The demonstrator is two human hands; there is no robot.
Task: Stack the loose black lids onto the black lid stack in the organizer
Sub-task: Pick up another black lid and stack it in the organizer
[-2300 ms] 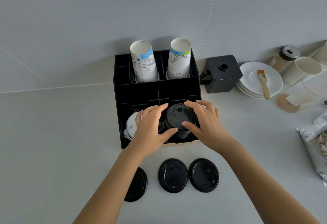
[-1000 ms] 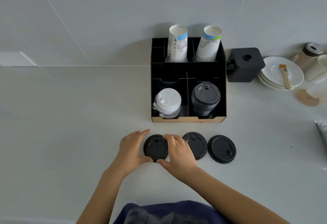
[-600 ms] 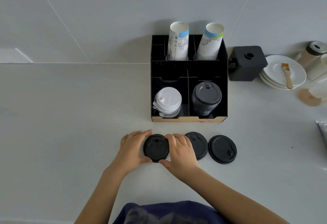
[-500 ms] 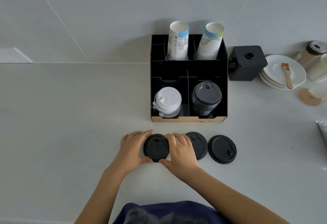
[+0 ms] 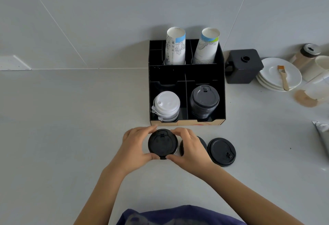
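Observation:
A loose black lid [image 5: 162, 143] sits between both hands just in front of the organizer [image 5: 187, 123]. My left hand [image 5: 136, 147] grips its left rim and my right hand [image 5: 191, 149] grips its right rim. A second loose black lid [image 5: 203, 143] lies mostly hidden under my right hand. A third black lid [image 5: 221, 151] lies flat on the counter further right. The black lid stack [image 5: 204, 101] stands in the organizer's front right compartment.
A white lid stack [image 5: 166, 105] fills the front left compartment, and two paper cup stacks [image 5: 175, 46] stand in the back. Right of the organizer are a black box [image 5: 243, 66], white saucers [image 5: 279, 73] with a brush, jars and a foil bag [image 5: 322, 134].
After leaving the black lid stack, both hands came down to the leftmost loose lid. In the last half second they closed tighter on its rim and the lid seems slightly raised.

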